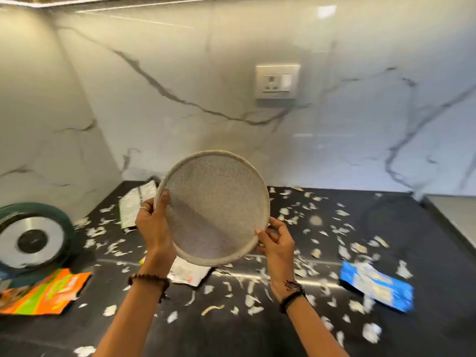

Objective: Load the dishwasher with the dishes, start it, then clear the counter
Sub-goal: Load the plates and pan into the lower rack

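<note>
A round speckled beige plate [216,207] with a raised rim is held up in the air, tilted so its face points toward me. My left hand [153,225] grips its left rim, thumb on the face. My right hand [277,239] pinches the lower right rim. Both hold it above the black counter [257,331], which is strewn with several white peel scraps [251,301]. No dishwasher is in view.
An orange wrapper [49,292] lies front left and a blue packet [376,287] at the right. Under the plate lies a white wrapper [189,273], another one [135,202] behind it. A dark green round appliance [33,238] stands at far left. A wall socket [277,81] sits on the marble backsplash.
</note>
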